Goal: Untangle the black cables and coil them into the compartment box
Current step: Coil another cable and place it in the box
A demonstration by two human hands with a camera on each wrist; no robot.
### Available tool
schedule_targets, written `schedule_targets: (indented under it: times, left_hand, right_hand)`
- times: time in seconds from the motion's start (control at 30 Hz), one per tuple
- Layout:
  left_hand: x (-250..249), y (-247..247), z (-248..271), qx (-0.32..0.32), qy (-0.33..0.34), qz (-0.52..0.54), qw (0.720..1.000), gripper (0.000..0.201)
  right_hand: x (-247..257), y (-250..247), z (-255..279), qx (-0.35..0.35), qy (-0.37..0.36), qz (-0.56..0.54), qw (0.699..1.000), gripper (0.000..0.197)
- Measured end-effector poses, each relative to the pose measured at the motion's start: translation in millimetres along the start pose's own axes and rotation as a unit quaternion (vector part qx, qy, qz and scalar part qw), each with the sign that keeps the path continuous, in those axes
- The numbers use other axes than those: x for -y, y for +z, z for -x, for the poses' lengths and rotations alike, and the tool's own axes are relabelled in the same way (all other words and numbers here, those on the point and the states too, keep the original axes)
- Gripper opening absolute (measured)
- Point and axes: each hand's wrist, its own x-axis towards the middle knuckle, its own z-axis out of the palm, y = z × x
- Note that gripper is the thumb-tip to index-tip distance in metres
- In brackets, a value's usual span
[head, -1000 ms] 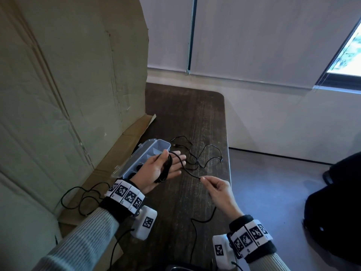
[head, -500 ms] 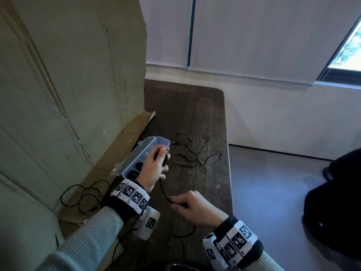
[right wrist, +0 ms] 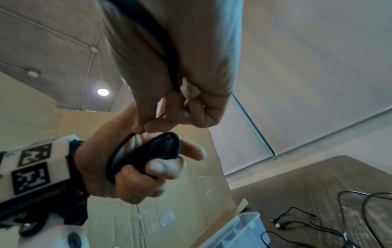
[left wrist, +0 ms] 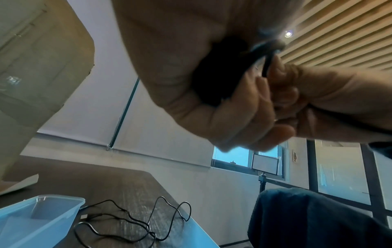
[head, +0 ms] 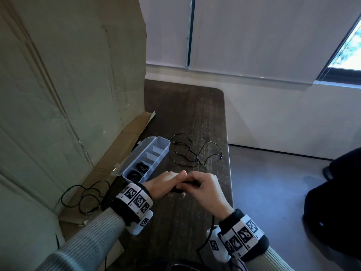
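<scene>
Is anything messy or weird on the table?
Yes, one black cable lies in loose, crossing loops on the table beside the box, not coiled away yet. Another cable sprawls on the cardboard flap. Nothing looks spilled or broken.

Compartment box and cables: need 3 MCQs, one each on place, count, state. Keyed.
1. Where does the loose cable lie?
A. on the table right of the compartment box
B. inside the box
C. on the floor

2. How many box compartments hold coiled cable?
A. none
B. two
C. four

3. What is the left hand doing?
A. lying flat on the table
B. pressing the lid
C. gripping a cable coil

Key:
1 A, the head view shows it sprawled on the table beside the box.
2 B, only the two nearest cells look dark with cable.
3 C, the right wrist view shows its fingers curled round the coil while the right hand pinches the strand.
</scene>
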Motion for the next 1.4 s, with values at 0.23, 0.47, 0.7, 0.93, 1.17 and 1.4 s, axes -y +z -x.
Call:
schedule_targets:
  times: [0.23,0.47,0.7,0.93,1.17,1.4]
  left_hand:
    - [-6,-7,10,0.055,-0.053,-0.071,0.995,0.02]
    - [-5,-14,21,0.024,-0.079,0.131,0.988,0.032]
    - [-7,-26,23,-0.088,-0.108,0.387,0.911,0.035]
    - [-4,-62,24,-0.254,-0.038,0.607,0.752,0.056]
    - [-5,-96,26,-0.324,0.129,0.697,0.626,0.04]
    - [7,-114,26,-0.432,0.087,0.663,0.605,0.028]
  right_hand:
    - [-20,1,-2,-0.056,0.061,-0.064,0.995,0.014]
    - [-30,-13,0,-0.017,0.098,-0.121,0.988,0.01]
    - [-42,-10,7,0.043,0.131,-0.092,0.986,0.017]
    - [-53,-20,8,0.01,0.131,-0.084,0.988,0.016]
    - [-27,-17,-1,0.08,0.113,-0.048,0.989,0.023]
    - [-22,0,-3,0.315,0.111,0.078,0.939,0.028]
